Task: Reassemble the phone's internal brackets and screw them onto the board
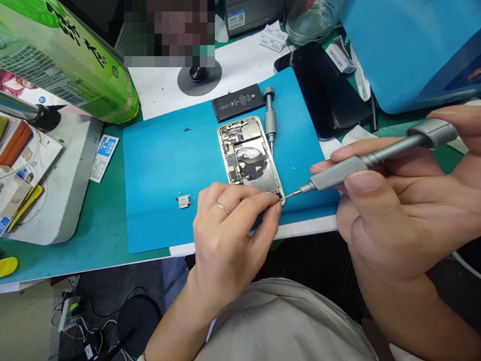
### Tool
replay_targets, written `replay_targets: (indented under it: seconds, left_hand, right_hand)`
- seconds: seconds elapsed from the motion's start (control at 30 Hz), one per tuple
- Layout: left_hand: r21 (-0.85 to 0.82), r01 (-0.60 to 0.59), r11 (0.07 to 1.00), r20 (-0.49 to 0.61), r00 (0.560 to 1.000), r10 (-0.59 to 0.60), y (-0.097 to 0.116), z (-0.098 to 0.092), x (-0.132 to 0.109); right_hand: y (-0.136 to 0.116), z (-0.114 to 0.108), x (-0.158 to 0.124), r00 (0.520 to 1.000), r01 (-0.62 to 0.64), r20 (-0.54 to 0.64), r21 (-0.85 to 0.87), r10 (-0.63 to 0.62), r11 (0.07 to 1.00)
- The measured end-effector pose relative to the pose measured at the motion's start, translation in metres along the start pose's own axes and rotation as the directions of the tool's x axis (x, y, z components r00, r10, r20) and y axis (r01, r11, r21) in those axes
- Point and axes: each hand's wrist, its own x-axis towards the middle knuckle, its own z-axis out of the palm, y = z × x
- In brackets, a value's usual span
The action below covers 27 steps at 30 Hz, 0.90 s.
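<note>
An opened phone lies on a blue mat, its inner boards and metal plate showing. My right hand grips a grey precision screwdriver, whose thin tip reaches the phone's lower right corner. Right at that tip, the thumb and forefinger of my left hand are pinched together; whatever lies between them is too small or hidden to make out. My left hand covers the phone's lower edge. A black phone battery and a second grey screwdriver lie beyond and beside the phone.
Small metal parts, including a silver bracket, and tiny screws lie on the mat. A dark phone screen is at the right. A green bottle stands at left, with a blue container at far right.
</note>
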Motion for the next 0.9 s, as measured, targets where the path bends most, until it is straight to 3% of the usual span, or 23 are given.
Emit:
replay_targets:
  seconds: [0.37, 0.67, 0.9]
  left_hand:
    - [-0.012, -0.046, 0.999, -0.014, 0.999, 0.046, -0.005, 0.001, -0.002]
    - [-0.073, -0.117, 0.990, -0.113, 0.988, 0.108, -0.010, 0.003, -0.009]
    - [-0.079, -0.133, 0.988, -0.103, 0.987, 0.125, -0.008, 0.003, -0.009]
  right_hand:
    - [0.008, -0.001, 0.002, 0.998, 0.065, -0.003, 0.026, -0.065, 0.998]
    - [0.009, -0.005, 0.005, 0.994, 0.096, 0.045, 0.072, -0.100, 0.993]
    - [0.008, -0.009, 0.004, 0.998, 0.065, 0.023, 0.046, -0.066, 0.997]
